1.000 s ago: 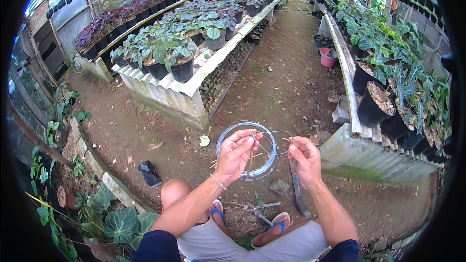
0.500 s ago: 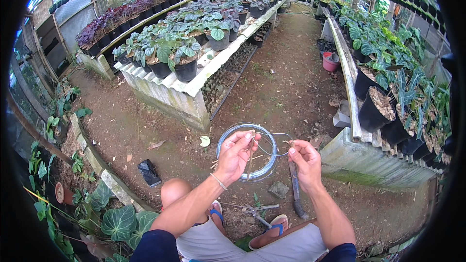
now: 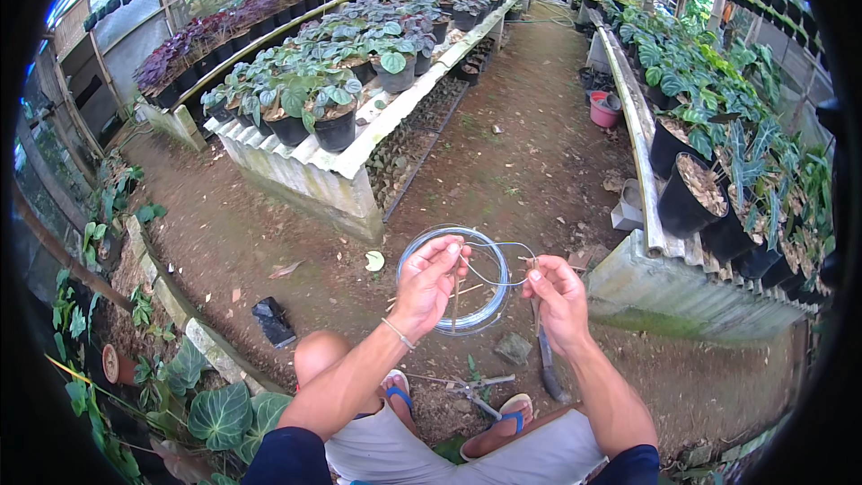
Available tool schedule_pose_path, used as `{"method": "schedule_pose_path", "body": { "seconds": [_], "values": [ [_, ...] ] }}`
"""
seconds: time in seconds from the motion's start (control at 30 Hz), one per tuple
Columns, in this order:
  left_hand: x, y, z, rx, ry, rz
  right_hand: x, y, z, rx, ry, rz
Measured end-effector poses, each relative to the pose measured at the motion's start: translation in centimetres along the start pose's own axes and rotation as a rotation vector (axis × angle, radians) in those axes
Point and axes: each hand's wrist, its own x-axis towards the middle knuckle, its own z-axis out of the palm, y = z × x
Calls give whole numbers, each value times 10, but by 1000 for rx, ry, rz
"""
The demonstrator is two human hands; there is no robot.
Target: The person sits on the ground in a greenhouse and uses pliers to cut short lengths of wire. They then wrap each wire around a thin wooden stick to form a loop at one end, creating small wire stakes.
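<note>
Black bundle on bare soil. Left hand pinching thin wire, brown strip hanging below. Wire coil flat on ground beyond. Wire loop held up between both hands; right hand pinching its far side.

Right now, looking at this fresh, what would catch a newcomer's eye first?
Most likely the thin wire loop between the left hand and right hand, in the lower middle, with a coil of silvery wire on the ground beyond it. Next, probably the potted plants crowding the bench at upper left, and the pink pot beside the right-hand bench.
</note>
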Motion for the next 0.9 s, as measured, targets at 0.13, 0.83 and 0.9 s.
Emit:
{"method": "schedule_pose_path", "body": {
  "seconds": [0.13,0.83,0.9],
  "values": [
    [0,-6,-5,6,-23,-7,0,0,0,-21,-4,-24],
    [-10,-27,-1,233,-187,-177,-3,-17,1,-1387,-181,-785],
    [-11,-31,-3,310,-159,-193,-4,-18,-1,-1404,-195,-720]
  ]
}}
